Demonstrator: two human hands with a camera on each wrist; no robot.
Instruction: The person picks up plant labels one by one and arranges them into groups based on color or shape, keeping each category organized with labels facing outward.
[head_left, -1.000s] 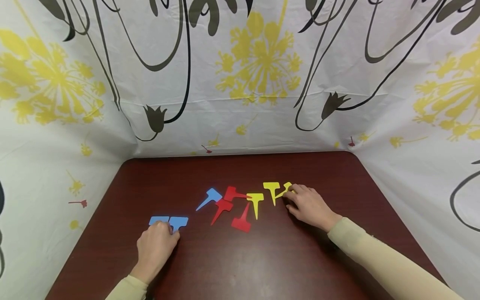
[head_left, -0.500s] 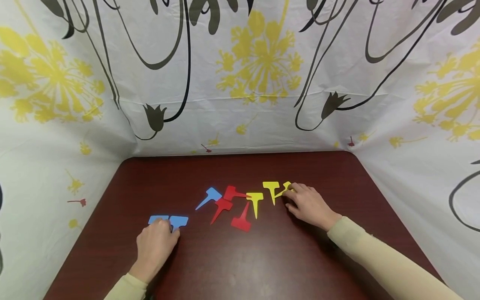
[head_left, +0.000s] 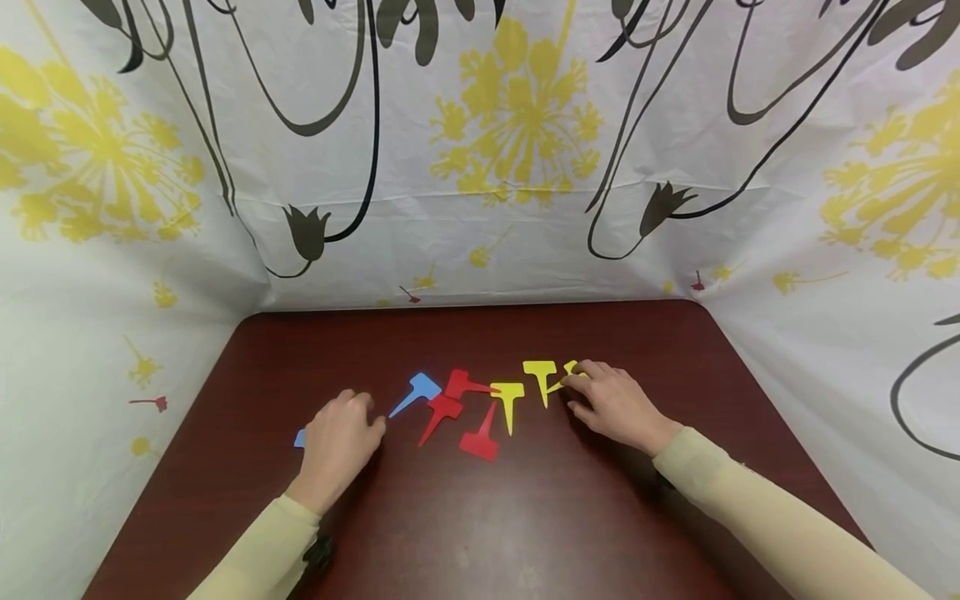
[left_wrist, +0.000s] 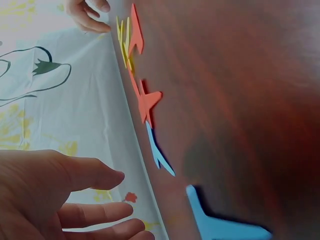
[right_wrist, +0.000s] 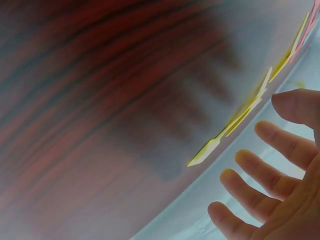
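Observation:
My left hand (head_left: 339, 450) hovers over the left part of the table with loosely bent fingers and nothing between them. Under it, mostly covered in the head view, lies a blue T-shaped plant label (head_left: 300, 439); the left wrist view shows a blue label (left_wrist: 225, 227) beyond the fingers. Just right of this hand is another blue label (head_left: 422, 385). My right hand (head_left: 618, 408) hangs with spread fingers over a partly hidden yellow label (head_left: 571, 366). Two more yellow labels, one upper (head_left: 540, 367) and one lower (head_left: 507, 390), lie to its left.
Three red labels lie mid-table: an upper one (head_left: 457, 383), one overlapping it (head_left: 446, 407), and a lower one (head_left: 479, 444). The dark wooden table (head_left: 480, 525) meets a white patterned cloth (head_left: 420, 167) at its back and sides.
My left hand has moved up and to the right from the pair of blue labels, and its fingers have loosened. The right hand has stayed near the yellow label.

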